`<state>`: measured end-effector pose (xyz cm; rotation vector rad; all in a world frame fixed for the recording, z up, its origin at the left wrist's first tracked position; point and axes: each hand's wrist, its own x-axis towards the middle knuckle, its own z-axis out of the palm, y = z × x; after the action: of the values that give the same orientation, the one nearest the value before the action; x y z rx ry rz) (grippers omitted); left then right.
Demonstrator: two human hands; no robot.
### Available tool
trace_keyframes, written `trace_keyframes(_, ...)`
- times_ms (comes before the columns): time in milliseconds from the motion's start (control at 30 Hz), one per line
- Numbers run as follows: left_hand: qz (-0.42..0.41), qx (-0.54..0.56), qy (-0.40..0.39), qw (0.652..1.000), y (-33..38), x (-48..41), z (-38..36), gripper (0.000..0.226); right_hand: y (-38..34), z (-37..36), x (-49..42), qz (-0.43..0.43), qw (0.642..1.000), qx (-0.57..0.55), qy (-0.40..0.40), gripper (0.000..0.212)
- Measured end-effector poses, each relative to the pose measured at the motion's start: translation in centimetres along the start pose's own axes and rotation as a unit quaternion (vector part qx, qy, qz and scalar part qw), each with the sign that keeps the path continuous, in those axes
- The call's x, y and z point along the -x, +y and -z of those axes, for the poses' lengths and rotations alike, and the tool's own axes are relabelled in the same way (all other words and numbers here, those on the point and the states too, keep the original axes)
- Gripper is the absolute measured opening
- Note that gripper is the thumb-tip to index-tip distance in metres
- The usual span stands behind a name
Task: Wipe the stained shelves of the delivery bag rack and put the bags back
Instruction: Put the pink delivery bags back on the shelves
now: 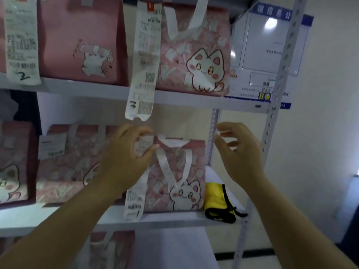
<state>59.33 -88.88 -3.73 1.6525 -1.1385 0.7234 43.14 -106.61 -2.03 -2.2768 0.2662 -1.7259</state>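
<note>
A pink delivery bag with a white cat print (180, 179) stands on the middle shelf (174, 220) of the white rack. My left hand (126, 158) rests on the bag's top left corner, fingers on its receipt (136, 197). To the right of the bag's top, my right hand (239, 152) hovers open, apart from it. A folded yellow cloth with black trim (219, 202) lies on the same shelf, right beside the bag. More pink bags (73, 164) stand to the left.
The upper shelf (194, 100) holds a cat-print bag (196, 55) and a plain pink bag (81, 39), each with a long receipt (145, 61) hanging down. The perforated rack post (275, 105) stands at the right. A notice board (272, 45) hangs on the wall behind.
</note>
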Motion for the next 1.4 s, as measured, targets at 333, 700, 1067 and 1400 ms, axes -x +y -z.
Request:
trace_keyframes(333, 0.198, -0.019, -0.068, 0.978, -9.1, 5.2, -4.5, 0.05, 6.7, -4.7, 6.6, -0.198, 0.964, 0.068, -0.163, 0.035)
trace_keyframes(700, 0.261, 0.072, -0.107, 0.957, -12.3, 5.5, -8.4, 0.022, 10.8, -10.7, 7.5, -0.336, 0.915, 0.078, -0.211, 0.046)
trace_keyframes(1067, 0.271, 0.092, -0.089, 0.954, -10.4, 6.5, -7.1, 0.023, 9.5, -8.7, 9.4, -0.348, 0.929, -0.008, -0.124, 0.014)
trace_keyframes(1400, 0.279, 0.083, -0.051, 0.955, -4.6, 10.8, 0.1, 0.028, 2.6, -2.6, 13.1, -0.31, 0.941, -0.059, -0.123, 0.031)
